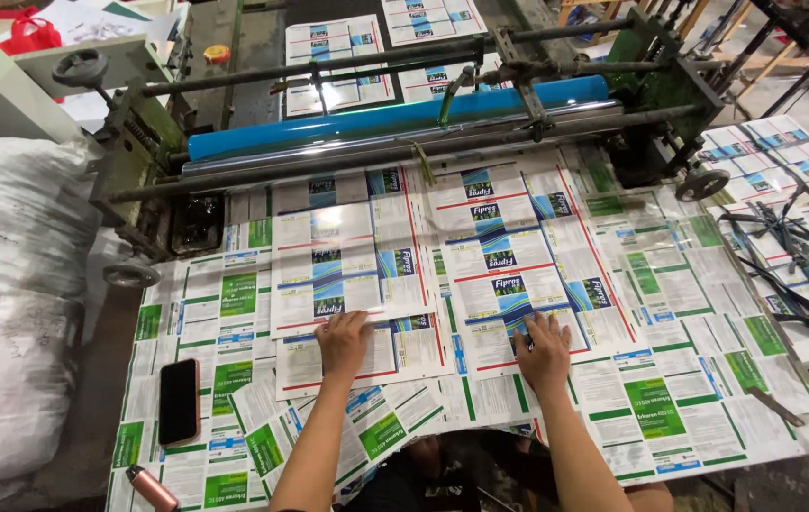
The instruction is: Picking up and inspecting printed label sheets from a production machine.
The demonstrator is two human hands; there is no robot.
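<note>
My left hand (pixel 343 342) lies flat, fingers spread, on a printed blue-and-white sheet (pixel 352 265) that comes off the machine onto the table. My right hand (pixel 545 351) presses flat on a second printed sheet (pixel 518 265) to the right of it. Both sheets run back under the blue roller (pixel 395 118) of the machine. Neither hand grips anything. The table (pixel 670 313) under them is covered with green-and-white printed sheets.
A black phone (pixel 179 400) lies at the table's left front, a pink bottle (pixel 151 488) below it. A big white sack (pixel 6 313) stands left. More printed sheets and black straps (pixel 793 256) lie at the right. Handwheels (pixel 80 68) stick out from the machine frame.
</note>
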